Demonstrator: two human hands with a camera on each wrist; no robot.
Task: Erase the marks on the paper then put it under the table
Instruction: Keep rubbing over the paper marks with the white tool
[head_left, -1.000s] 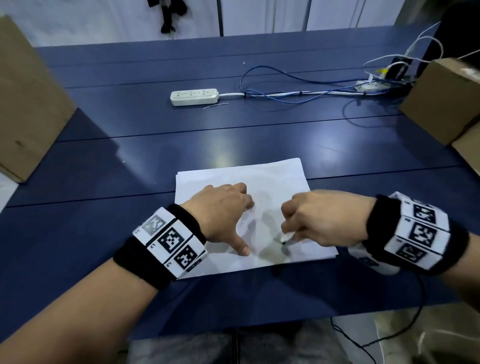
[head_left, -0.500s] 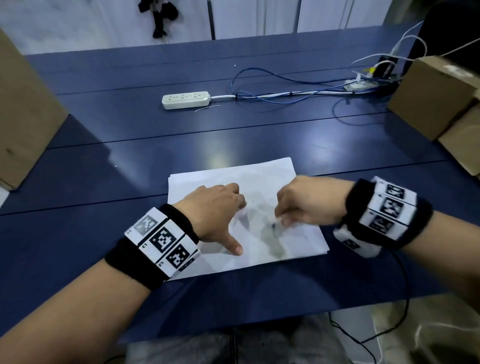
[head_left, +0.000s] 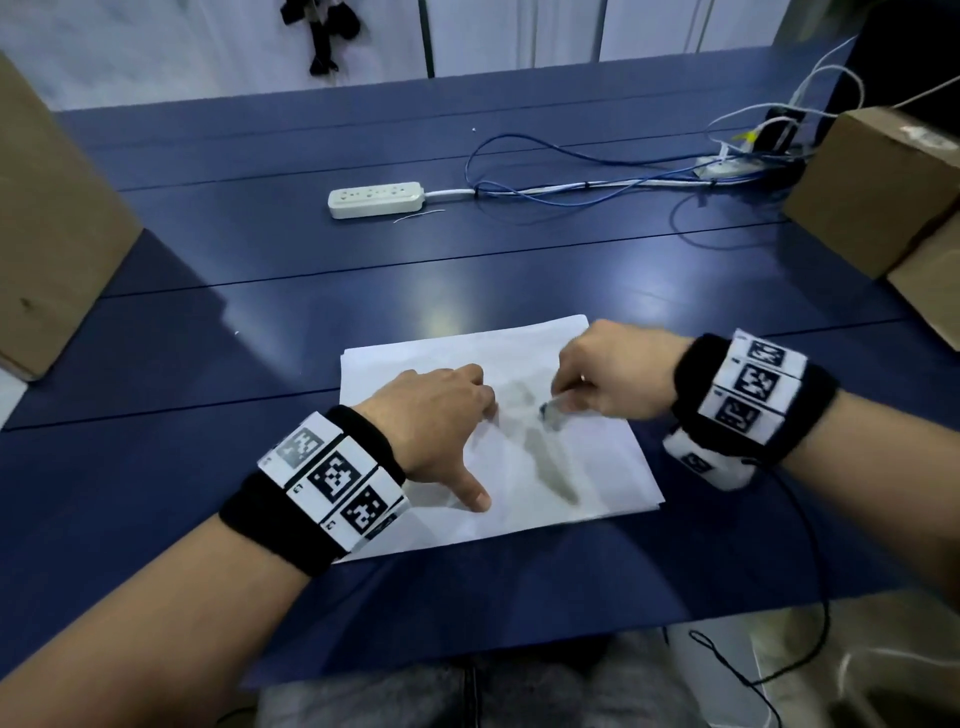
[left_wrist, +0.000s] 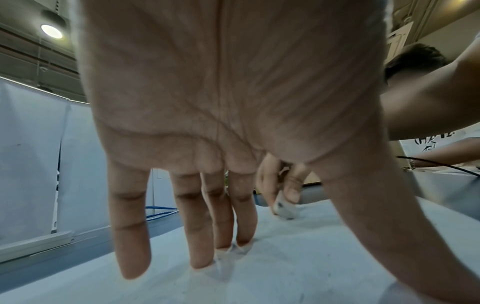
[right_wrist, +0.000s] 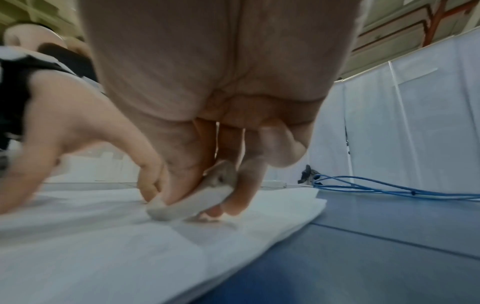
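A white sheet of paper (head_left: 597, 467) lies near the front of the blue table (head_left: 363, 291), with grey smudged marks (head_left: 550, 462) down its middle. My left hand (head_left: 441, 415) presses on the paper (left_wrist: 298, 257) with straight fingers (left_wrist: 200, 226) and a spread thumb. My right hand (head_left: 608, 374) pinches a white eraser (head_left: 551, 413) and holds it against the paper at the top of the marks. In the right wrist view the eraser (right_wrist: 192, 201) sits between thumb and fingers, its end on the paper (right_wrist: 103, 246). From the left wrist the eraser (left_wrist: 284, 207) shows beyond my fingers.
A white power strip (head_left: 375, 199) and blue cables (head_left: 561, 171) lie across the far half of the table. Cardboard boxes stand at the left edge (head_left: 52, 234) and at the right edge (head_left: 883, 192). A black cord (head_left: 800, 597) hangs from my right wrist.
My right hand with the eraser has moved away from me along the marks, from the paper's lower middle toward its upper part. My left hand has stayed pressed on the paper.
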